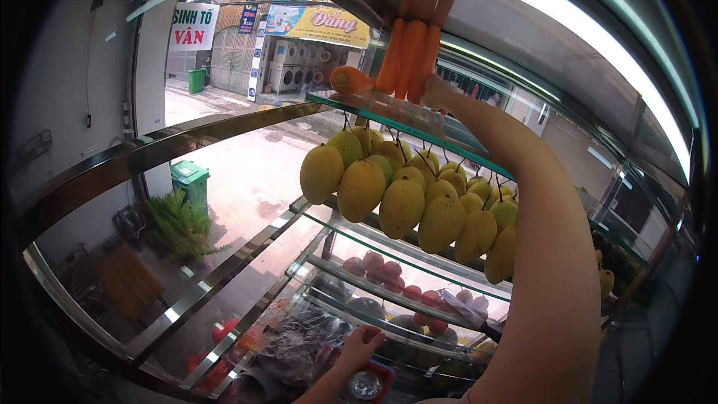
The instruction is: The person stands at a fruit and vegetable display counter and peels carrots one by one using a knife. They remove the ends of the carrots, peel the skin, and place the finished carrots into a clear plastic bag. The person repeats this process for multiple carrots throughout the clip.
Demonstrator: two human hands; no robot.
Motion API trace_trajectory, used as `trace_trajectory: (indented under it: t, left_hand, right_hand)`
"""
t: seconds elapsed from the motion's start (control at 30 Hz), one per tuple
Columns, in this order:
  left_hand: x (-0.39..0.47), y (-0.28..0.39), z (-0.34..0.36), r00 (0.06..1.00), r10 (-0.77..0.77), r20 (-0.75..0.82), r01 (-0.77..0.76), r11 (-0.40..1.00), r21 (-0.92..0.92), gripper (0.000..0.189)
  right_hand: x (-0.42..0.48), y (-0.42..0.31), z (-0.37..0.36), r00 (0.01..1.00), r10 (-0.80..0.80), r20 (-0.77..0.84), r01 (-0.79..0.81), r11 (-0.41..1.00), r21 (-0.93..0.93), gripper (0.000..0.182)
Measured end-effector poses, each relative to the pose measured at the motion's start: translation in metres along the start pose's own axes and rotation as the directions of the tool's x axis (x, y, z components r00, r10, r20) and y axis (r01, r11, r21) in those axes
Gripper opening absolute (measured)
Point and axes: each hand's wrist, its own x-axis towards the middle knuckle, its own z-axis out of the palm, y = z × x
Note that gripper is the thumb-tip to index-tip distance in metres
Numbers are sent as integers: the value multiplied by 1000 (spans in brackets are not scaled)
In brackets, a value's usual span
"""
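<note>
My right hand (437, 93) is raised to the top glass shelf (387, 109), at the lower end of the rightmost upright carrot (428, 62). Its fingers are curled against that carrot and partly hidden. More carrots (397, 59) stand upright beside it, and one carrot (349, 79) lies with its blunt end towards me. Low in the view, my left hand (363, 344) has loosely bent fingers and no visible object in it. Below it sit a red-rimmed basket (391, 381) and crumpled clear plastic bags (303, 336).
Yellow-green mangoes (401, 207) hang in rows by their stems under the top shelf. Red round fruit (384, 269) fills a lower shelf, near a knife (465, 308) with a dark handle. Steel bars (224, 275) cross the left side. A green bin (190, 179) stands outside.
</note>
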Motion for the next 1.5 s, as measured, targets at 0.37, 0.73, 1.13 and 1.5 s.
trace_trajectory:
  t: [0.37,0.73,1.13,1.5]
  left_hand:
    - [6,7,9,993,-51,102,55,998,-39,23]
    - [13,8,4,993,-79,83,83,996,-42,23]
    - [-8,24,-4,998,-43,37,42,998,36,26]
    - [-10,22,-5,995,-89,41,90,996,-4,30]
  right_hand:
    - [-1,-1,-3,994,32,104,-42,995,88,39]
    - [6,12,-4,995,29,93,-40,991,125,40]
    - [-15,-22,-15,890,-336,-309,165,868,-469,54]
    - [22,-9,-33,552,-727,-408,297,629,-719,94]
